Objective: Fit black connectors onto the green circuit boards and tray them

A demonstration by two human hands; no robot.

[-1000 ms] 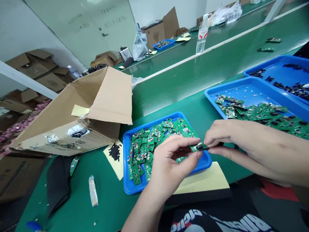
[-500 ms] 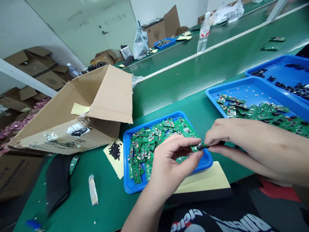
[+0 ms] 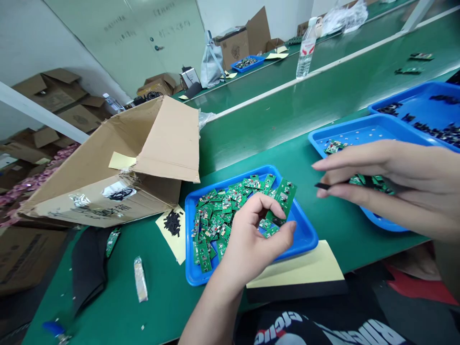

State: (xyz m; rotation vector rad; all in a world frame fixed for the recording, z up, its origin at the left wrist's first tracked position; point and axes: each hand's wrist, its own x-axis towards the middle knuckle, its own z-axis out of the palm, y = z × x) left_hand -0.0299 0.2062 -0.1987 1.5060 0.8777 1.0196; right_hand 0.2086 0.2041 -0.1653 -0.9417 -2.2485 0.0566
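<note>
My left hand (image 3: 251,235) is closed on a green circuit board (image 3: 286,192), pinching its lower end between thumb and fingers. The board stands tilted over the near blue tray (image 3: 305,230), which holds a heap of similar small boards (image 3: 223,206). A dark part shows on the board beside my fingertips. To the right, my right hand (image 3: 391,177) pinches a small black strip (image 3: 322,186), its tip sticking out past the thumb while the index finger is lifted off. This hand is apart from the board and partly covers the right-hand blue tray (image 3: 359,125).
Small black strips (image 3: 173,223) lie piled on yellow paper (image 3: 179,251) left of the near tray. An opened cardboard box (image 3: 168,139) stands behind them. Another blue tray (image 3: 402,98) with black parts is at far right. A water bottle (image 3: 305,52) stands on the ledge.
My right hand has drawn away from the board, up and to the right, with a black strip in its fingers. The board in my left hand has tilted more upright.
</note>
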